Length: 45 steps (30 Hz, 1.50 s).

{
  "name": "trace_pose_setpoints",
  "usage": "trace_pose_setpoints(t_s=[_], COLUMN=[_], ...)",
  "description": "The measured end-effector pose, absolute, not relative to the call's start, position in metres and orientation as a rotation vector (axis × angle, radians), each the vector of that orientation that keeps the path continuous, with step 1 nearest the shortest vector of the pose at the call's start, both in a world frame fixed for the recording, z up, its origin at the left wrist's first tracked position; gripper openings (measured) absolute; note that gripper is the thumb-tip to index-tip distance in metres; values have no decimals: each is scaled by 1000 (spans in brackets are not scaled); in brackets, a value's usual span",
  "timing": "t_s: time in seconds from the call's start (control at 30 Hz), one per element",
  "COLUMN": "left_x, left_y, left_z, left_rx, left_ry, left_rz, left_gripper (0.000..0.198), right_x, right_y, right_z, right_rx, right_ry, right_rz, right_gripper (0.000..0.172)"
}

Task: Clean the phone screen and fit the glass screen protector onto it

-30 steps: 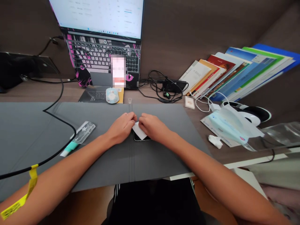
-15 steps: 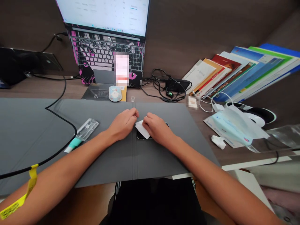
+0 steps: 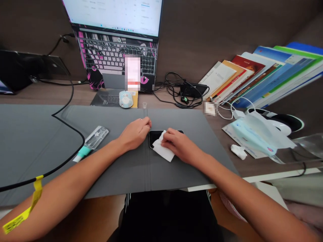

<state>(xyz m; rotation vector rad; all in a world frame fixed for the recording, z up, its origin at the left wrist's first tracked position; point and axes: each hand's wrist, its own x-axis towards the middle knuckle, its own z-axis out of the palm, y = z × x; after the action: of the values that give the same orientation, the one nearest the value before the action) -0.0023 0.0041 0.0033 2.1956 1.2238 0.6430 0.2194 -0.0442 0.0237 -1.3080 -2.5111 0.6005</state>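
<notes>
A smartphone [image 3: 152, 135] with a black screen lies flat on the grey desk mat [image 3: 121, 178], partly covered. Over it my right hand [image 3: 180, 143] grips a white tissue [image 3: 164, 153] between bent fingers; the tissue spreads across the phone's left part and past its near edge. My left hand [image 3: 136, 132] rests on the mat just left of the phone, its fingers curled in. Whether anything is inside those fingers is hidden. Left of that hand lies a clear spray bottle [image 3: 97, 137] with a teal and white top.
A laptop [image 3: 117, 69], a light-blue mouse [image 3: 125, 99] and a small clear cup [image 3: 144, 105] stand behind the mat. To the right are leaning books [image 3: 267, 74], a tissue pack [image 3: 252, 136] and a crumpled tissue [image 3: 238, 152]. A black cable [image 3: 68, 161] crosses the mat's left side.
My right hand has moved right and toward me with the tissue, which now lies more spread out. More of the phone's left end shows. My left hand stays nearly where it was.
</notes>
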Motion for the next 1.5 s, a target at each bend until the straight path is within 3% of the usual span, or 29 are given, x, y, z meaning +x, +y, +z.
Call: trace_pose_setpoints(t_s=[0.23,0.57,0.77,1.17,1.5], left_x=[-1,-3,-5,-3,-1], left_y=[3,6,8,7,7], left_z=[4,1,0,2,-1], left_rx=[2219,2240,2225,2217,2284], left_ry=[1179,1168,1176,1191,1152], left_rz=[604,612,608,583,535], left_gripper=[17,18,19,24,33], right_x=[252,191,181,261,210], right_y=[-33,-11,-5,-6,-8], right_z=[34,38,37,43,42], right_rx=[-1385,-1371,-1365,-1579,-1416], right_ry=[-2524,-2629,-2623,-2585,-2702], right_rz=[740,813,787,766,759], right_gripper=[21,31,29,24,27])
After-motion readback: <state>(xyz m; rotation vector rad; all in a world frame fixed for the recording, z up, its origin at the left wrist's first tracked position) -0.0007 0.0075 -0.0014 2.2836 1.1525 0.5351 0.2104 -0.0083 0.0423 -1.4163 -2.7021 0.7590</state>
